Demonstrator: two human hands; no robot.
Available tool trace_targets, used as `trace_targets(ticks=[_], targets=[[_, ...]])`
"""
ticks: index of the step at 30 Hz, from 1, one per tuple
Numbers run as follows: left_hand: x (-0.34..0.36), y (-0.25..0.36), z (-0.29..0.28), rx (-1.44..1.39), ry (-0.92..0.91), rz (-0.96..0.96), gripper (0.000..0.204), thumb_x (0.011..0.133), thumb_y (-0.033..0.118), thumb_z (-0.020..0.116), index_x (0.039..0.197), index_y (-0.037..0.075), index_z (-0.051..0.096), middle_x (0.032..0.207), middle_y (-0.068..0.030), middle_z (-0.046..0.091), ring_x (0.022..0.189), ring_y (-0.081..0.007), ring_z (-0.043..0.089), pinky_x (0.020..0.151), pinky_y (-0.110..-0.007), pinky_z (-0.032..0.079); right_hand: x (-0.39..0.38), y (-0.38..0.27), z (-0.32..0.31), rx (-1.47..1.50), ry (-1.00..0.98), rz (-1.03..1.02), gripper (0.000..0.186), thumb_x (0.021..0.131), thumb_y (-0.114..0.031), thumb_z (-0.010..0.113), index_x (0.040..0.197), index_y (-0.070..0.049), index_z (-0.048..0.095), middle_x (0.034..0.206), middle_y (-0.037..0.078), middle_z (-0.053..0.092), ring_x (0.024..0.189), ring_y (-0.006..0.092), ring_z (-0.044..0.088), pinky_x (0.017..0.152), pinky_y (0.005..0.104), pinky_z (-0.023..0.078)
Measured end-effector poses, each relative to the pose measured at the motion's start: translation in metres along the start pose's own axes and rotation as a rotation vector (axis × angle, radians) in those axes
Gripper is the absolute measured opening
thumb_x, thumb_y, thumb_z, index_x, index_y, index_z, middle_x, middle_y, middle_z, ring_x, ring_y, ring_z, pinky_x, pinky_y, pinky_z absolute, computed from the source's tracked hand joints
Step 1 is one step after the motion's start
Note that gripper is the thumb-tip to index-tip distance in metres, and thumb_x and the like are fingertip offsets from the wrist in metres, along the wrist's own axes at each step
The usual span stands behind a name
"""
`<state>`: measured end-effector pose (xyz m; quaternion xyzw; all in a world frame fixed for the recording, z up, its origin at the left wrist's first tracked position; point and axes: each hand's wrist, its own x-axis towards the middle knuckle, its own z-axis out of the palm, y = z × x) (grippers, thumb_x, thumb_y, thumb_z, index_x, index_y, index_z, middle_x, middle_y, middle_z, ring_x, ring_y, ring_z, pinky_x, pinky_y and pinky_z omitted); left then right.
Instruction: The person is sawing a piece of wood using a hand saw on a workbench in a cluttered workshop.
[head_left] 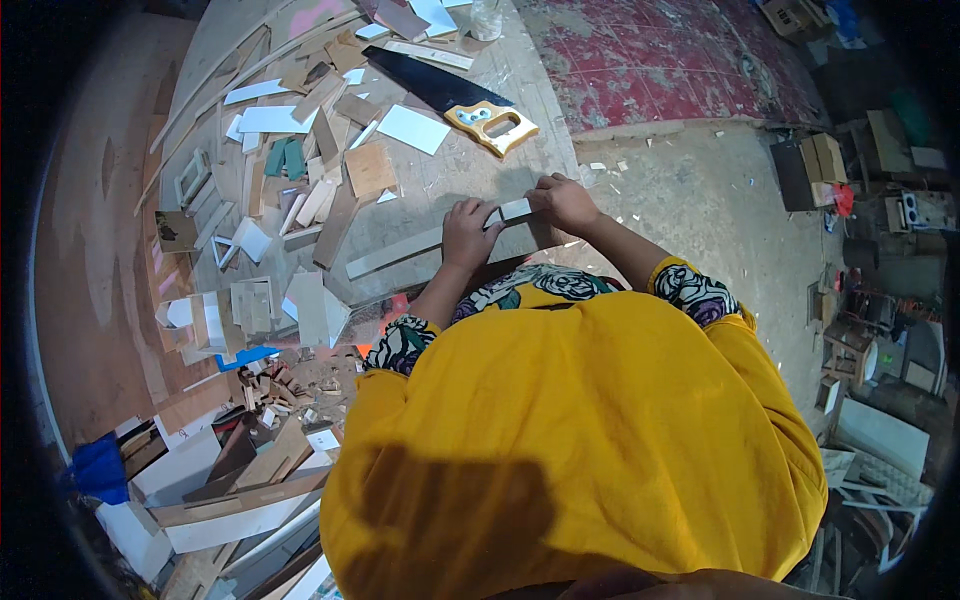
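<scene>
My left hand and my right hand both rest on a long pale wooden strip that lies along the near edge of the wooden workbench. Between the two hands a short light block shows, pinched by the fingers of both. My yellow shirt fills the lower half of the view. Whether the block is a separate piece or the strip's end, I cannot tell.
A handsaw with a black blade and tan handle lies on the bench beyond my hands. Several wood offcuts and white panels cover the bench's left side. Scrap boards pile on the floor at left. Clutter and crates stand at right.
</scene>
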<state>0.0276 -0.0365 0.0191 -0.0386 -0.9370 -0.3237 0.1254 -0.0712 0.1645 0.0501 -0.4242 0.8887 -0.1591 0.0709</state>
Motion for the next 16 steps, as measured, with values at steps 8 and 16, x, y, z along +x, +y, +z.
trace_targets(ticks=[8, 16], targets=[[0.0, -0.002, 0.001, 0.036, 0.015, 0.046, 0.032, 0.067, 0.023, 0.072, 0.098, 0.014, 0.064, 0.095, -0.0046, 0.058, 0.095, -0.0256, 0.053, 0.078, -0.038, 0.042, 0.022, 0.039, -0.026, -0.153, -0.319, 0.191, 0.021, 0.069, -0.024, 0.064, 0.086, -0.012, 0.067, 0.081, 0.014, 0.064, 0.079, 0.0321, 0.063, 0.069, 0.0422, 0.049], [-0.003, -0.014, 0.007, 0.231, -0.063, 0.043, 0.039, 0.061, 0.024, 0.072, 0.097, 0.012, 0.064, 0.096, -0.0093, 0.055, 0.094, -0.0254, 0.052, 0.077, -0.041, 0.042, 0.119, -0.015, -0.055, 0.209, 0.008, 0.061, 0.052, 0.071, -0.034, 0.072, 0.115, -0.008, 0.061, 0.105, 0.021, 0.062, 0.09, 0.0296, 0.064, 0.077, 0.04, 0.049]])
